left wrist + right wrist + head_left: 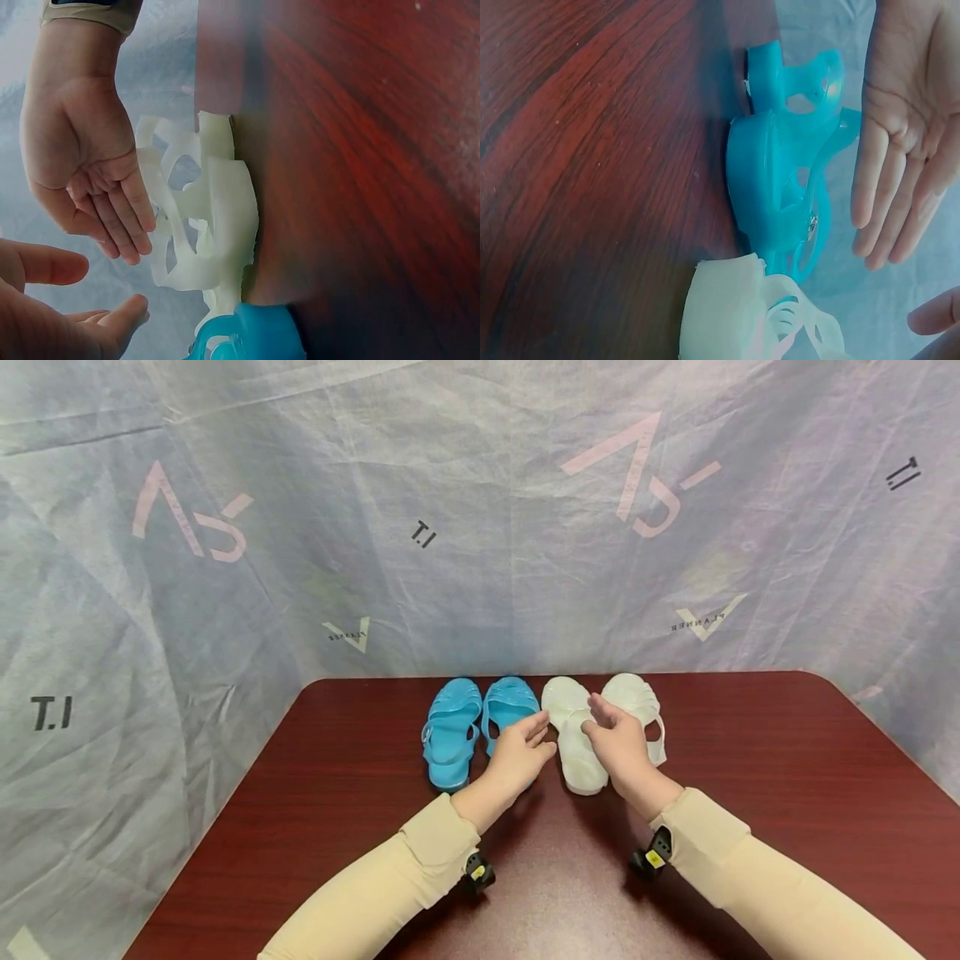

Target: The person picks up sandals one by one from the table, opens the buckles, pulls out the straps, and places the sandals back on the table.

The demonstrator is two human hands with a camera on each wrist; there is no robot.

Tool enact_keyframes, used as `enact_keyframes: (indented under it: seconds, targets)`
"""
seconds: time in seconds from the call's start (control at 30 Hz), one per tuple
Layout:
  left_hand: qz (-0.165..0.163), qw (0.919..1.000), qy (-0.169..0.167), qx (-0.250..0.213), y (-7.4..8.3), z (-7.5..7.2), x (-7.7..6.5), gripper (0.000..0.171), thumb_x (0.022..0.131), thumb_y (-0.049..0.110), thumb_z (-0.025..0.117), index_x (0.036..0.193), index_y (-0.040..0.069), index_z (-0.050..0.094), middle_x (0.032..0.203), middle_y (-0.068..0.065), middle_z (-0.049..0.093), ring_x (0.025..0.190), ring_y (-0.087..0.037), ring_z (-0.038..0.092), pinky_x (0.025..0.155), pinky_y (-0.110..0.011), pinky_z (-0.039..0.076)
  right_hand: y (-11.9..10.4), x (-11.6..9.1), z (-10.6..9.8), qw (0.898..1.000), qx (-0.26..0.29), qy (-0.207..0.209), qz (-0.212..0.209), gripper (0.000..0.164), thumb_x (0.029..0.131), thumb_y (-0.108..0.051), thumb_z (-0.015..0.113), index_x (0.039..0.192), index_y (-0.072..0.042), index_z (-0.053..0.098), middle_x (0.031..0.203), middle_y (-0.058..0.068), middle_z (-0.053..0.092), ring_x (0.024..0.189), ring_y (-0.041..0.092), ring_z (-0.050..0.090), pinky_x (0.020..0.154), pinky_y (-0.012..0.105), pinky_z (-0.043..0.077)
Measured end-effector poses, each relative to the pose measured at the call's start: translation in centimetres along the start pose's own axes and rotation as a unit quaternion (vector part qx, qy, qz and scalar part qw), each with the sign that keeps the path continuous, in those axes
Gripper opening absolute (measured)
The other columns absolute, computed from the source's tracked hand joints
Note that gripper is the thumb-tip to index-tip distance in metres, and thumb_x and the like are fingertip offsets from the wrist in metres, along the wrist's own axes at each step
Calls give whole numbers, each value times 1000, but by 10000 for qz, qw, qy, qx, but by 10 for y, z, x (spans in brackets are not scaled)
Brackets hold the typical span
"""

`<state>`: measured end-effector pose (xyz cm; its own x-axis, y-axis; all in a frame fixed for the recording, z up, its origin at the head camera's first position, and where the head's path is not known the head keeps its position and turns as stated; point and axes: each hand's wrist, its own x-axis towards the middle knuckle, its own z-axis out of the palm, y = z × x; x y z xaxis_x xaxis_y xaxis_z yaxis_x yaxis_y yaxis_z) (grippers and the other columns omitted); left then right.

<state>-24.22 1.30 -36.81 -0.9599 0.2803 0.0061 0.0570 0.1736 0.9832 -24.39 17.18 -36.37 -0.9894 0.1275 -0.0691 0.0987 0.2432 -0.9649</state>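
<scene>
Two blue sandals stand side by side toward the back of the table, the left one (452, 727) in full sight and the right one (510, 693) partly covered by my left hand (517, 756). To their right are two white sandals, one (583, 764) nearer the middle and one (630, 693) farther right. My right hand (618, 747) hovers over the white pair and hides part of it. Both hands hold nothing, palms facing each other, fingers loosely extended. In the wrist views the hands show above the sandals, apart from them.
The dark red wooden table (337, 835) has rounded back corners. A grey printed cloth (480, 585) hangs behind it and along its left side. Each wrist carries a small black camera, the left one (478, 872) and the right one (652, 853).
</scene>
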Motion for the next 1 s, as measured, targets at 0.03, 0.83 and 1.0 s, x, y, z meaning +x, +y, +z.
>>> enact_keyframes:
  seconds: [0.03,0.83,1.0]
  targets:
    - [-19,10000,-11,-1,0,1,0,51,95,0,55,145,-1,41,149,-19,43,138,-30,42,110,-39,40,0,0,0,10000,-15,-4,-1,59,95,-9,45,152,-8,29,156,9,33,145,25,29,114,42,33]
    - [-207,9988,-133,426,-9,8,1,51,96,5,56,144,-4,41,148,-17,44,138,-30,42,109,-37,40,0,-9,-6,9999,-2,-129,76,59,97,-8,41,153,-5,22,159,12,26,147,28,24,117,42,28]
    - [-189,9992,-134,325,-7,9,1,52,95,4,57,143,-5,41,148,-19,44,138,-30,42,110,-38,40,-4,-8,-6,9990,-402,-208,66,59,98,-12,41,153,-5,22,158,14,26,147,28,23,116,45,30]
